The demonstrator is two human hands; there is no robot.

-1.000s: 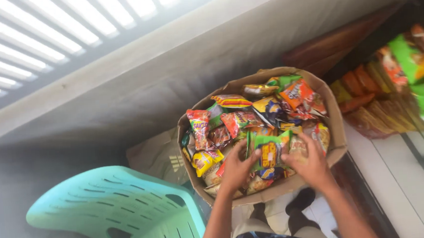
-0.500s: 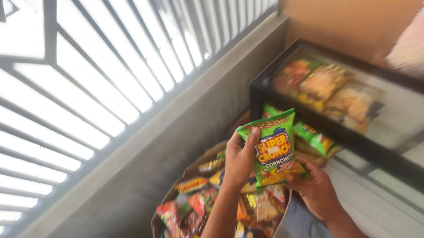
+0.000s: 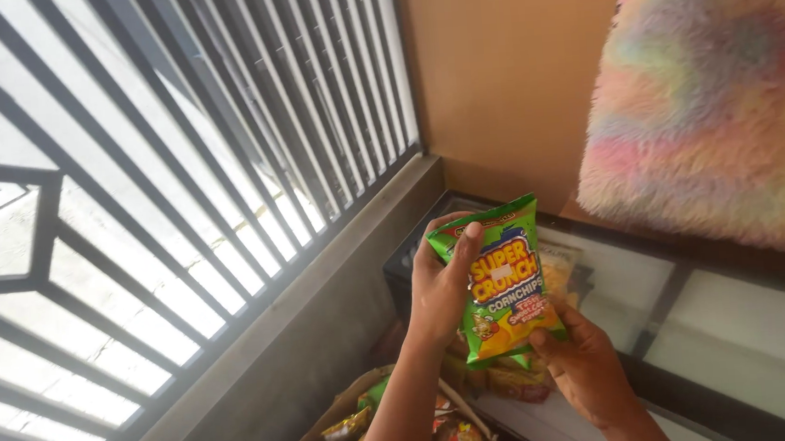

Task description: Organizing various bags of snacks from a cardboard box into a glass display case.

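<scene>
While both hands grip it at frame centre, left hand (image 3: 441,286) on the top edge, right hand (image 3: 587,363) underneath, the green snack bag (image 3: 500,282) looks light, crinkly, crushable; hold the seams.

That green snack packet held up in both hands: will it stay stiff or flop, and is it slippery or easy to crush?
The green snack packet looks puffed and stands upright between the left hand and the right hand, so it is probably light and fairly self-supporting. Its glossy film may slip under a loose grip. The contents probably crush if squeezed hard.
</scene>
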